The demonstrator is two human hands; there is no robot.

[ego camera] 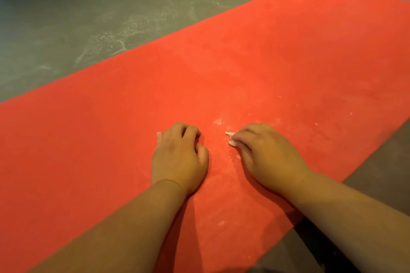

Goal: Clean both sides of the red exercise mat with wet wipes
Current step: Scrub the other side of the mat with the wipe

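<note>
The red exercise mat point(244, 62) lies flat on the floor and fills most of the view. My right hand point(266, 153) rests on it near the middle and pinches a small crumpled white wet wipe point(230, 139) against the mat with its fingertips. White smears and crumbs point(218, 121) dot the mat around that hand. My left hand point(179, 157) rests on the mat just left of the right one, knuckles up and fingers curled under. A small white bit point(159, 135) shows at its little-finger side; whether the hand holds it is unclear.
Grey concrete floor point(88, 17) with whitish dusty smears surrounds the mat at the far left. A darker strip of floor point(377, 162) runs along the mat's right edge. The mat's far end reaches the upper right of the view.
</note>
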